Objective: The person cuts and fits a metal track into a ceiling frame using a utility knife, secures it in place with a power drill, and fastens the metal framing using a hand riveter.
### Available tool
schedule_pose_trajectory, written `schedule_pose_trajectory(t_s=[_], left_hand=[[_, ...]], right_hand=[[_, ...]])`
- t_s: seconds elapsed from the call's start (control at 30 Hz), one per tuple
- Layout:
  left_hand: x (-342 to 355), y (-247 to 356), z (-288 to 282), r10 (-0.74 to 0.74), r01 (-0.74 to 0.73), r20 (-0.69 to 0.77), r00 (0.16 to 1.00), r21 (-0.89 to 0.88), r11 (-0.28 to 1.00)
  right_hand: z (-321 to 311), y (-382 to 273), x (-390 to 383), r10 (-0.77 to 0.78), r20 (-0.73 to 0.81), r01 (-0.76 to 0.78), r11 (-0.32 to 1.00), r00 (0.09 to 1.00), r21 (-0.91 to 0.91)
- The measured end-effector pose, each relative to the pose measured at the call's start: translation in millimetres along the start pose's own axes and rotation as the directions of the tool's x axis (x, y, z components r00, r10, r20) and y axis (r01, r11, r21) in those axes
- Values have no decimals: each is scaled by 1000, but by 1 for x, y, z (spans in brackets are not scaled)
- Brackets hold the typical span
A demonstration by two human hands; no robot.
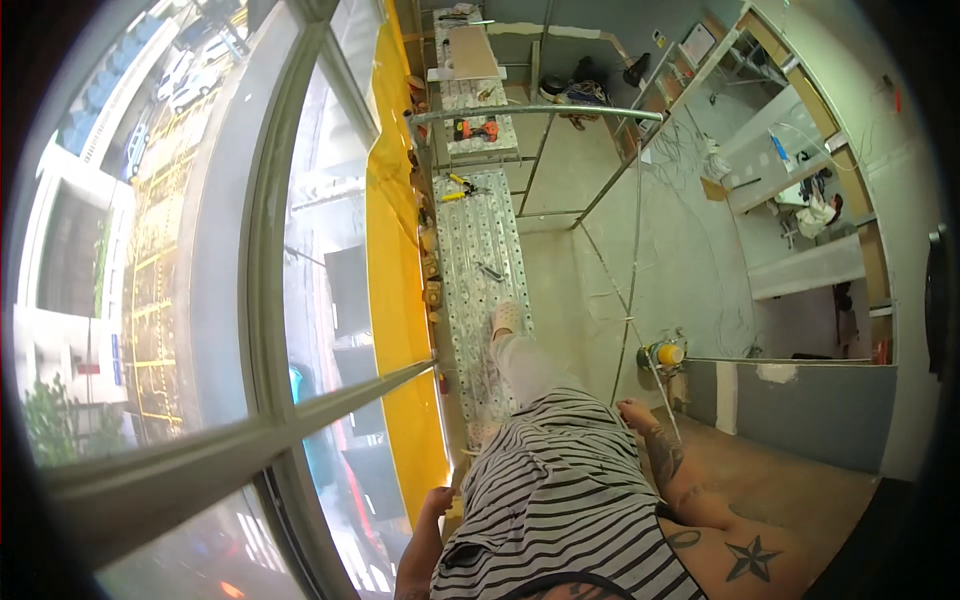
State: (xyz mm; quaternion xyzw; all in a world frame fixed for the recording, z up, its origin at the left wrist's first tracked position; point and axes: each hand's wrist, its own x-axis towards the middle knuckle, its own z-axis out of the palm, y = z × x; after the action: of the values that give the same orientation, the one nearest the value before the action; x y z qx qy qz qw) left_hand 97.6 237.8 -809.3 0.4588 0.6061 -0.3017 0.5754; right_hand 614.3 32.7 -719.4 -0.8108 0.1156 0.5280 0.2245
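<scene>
I stand on a perforated metal scaffold plank [478, 235], one shoe [506, 318] set forward on it. My left hand [437, 500] hangs low beside the yellow sheet [408, 440] along the window, its fingers curled and nothing seen in them. On the other side my right hand [634, 413] is held by my hip, near a thin scaffold brace [643, 372]; its fingers are curled too, with no object showing. Ahead on the plank lie a small dark metal tool [489, 271] and yellow-handled pliers [460, 187]. Farther off rests an orange and black cordless drill [475, 129].
A scaffold rail [540, 113] crosses ahead at the plank's right. A flat brown board [472, 54] lies at the far end. The tall window frame [272, 210] rises on the left. Down to the right are the floor [690, 250] with loose cables and a grey low wall [810, 410].
</scene>
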Motion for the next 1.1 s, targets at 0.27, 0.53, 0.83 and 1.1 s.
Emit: schedule_pose_trajectory(t_s=[0.27, 0.53, 0.83, 1.1], left_hand=[[-16, 210, -89, 48, -144, -291, 955, -318, 937], [35, 390, -148, 615, -437, -365, 699, 463, 771], [71, 558, -198, 587, -500, -245, 772, 336, 798], [149, 686, -257, 206, -165, -40, 978, 457, 874]], right_hand=[[18, -123, 64, 35, 104, -27, 996, 994, -82], [-37, -349, 120, -571, -1, 498, 714, 821, 492], [-82, -320, 146, -278, -53, 255, 770, 959, 584], [-43, -263, 125, 249, 9, -223, 846, 968, 484]])
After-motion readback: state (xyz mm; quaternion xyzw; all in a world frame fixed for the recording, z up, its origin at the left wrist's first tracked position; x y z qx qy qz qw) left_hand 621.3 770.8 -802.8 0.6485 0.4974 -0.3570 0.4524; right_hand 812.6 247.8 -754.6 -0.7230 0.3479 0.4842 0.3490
